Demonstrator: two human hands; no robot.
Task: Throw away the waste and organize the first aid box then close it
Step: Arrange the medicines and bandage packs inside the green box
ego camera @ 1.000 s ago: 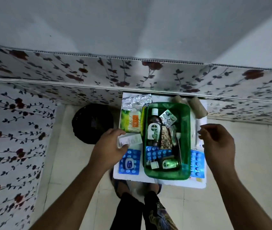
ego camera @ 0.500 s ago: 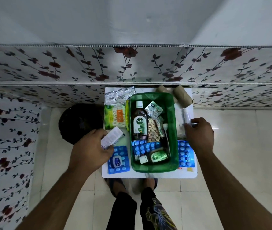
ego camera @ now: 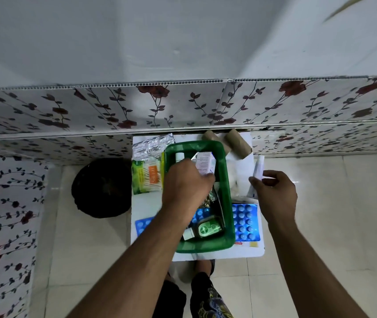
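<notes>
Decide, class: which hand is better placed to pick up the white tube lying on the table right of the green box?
The right hand. It hovers beside the white tube, fingers already at it, while the left hand is over the green box, holding a small carton.

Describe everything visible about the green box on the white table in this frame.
The green box is an open, rectangular tub of translucent green plastic with rounded corners and a raised rim; no lid shows on it. It stands upright on the white table, long side running away from the person. Inside lie a small green bottle on its side, blue blister strips and a white-capped bottle. The left hand reaches in, holding a small white carton over the far end.
</notes>
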